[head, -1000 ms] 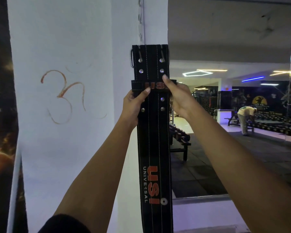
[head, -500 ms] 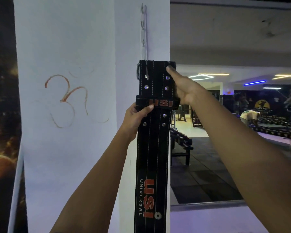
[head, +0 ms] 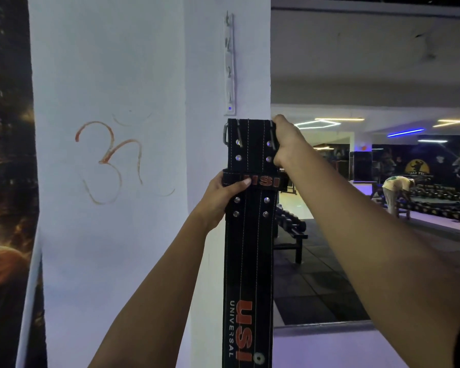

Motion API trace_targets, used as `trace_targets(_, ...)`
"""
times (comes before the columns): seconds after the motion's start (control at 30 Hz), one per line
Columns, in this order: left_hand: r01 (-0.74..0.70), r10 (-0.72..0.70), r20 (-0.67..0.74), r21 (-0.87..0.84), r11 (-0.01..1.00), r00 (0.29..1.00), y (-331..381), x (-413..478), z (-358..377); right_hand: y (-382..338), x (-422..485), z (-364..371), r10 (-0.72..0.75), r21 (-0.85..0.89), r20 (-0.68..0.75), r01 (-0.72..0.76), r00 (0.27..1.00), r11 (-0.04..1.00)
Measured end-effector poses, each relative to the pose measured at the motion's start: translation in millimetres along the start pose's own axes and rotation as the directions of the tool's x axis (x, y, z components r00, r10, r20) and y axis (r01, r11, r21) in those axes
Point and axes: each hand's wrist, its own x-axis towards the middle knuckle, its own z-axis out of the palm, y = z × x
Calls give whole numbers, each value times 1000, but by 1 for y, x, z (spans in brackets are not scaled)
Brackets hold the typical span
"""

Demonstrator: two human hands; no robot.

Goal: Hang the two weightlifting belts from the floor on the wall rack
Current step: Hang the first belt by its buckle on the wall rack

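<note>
A black weightlifting belt (head: 250, 248) with orange "USI UNIVERSAL" lettering hangs upright in front of a white pillar, buckle end up. My left hand (head: 221, 200) grips its left edge just under the keeper loop. My right hand (head: 286, 140) holds the top right corner by the buckle. The wall rack (head: 229, 62), a narrow white vertical strip of hooks, is fixed to the pillar directly above the belt's top edge. Only this one belt is in view.
The white pillar (head: 117, 235) bears an orange drawn symbol (head: 109, 160). To the right a wall mirror (head: 369, 181) shows the gym floor, a dumbbell rack (head: 290, 229) and a person (head: 396, 192) bending over. A dark poster (head: 6, 181) covers the far left.
My right hand slid from the keeper loop up to the belt's top right corner. The rack has come further into view above the belt.
</note>
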Motion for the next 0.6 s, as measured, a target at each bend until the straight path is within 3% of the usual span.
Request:
trace_targets(0.1,25,-22,29,-117,993,999,22,10,3,12,-6,0,-13,38,-36,15,999,999)
trace_targets(0.33,74,-107,-302,-116,990,947,55,31,16,26,-12,0,-17,32,-15,18,1000,999)
trace_targets(0.43,-19,-24,-426,-97,995,904,64,41,17,34,-13,3,-35,-19,-23,34,999,999)
trace_targets(0.6,-130,106,-444,-25,991,890,60,46,3,37,-11,12,-95,10,39,95,995,995)
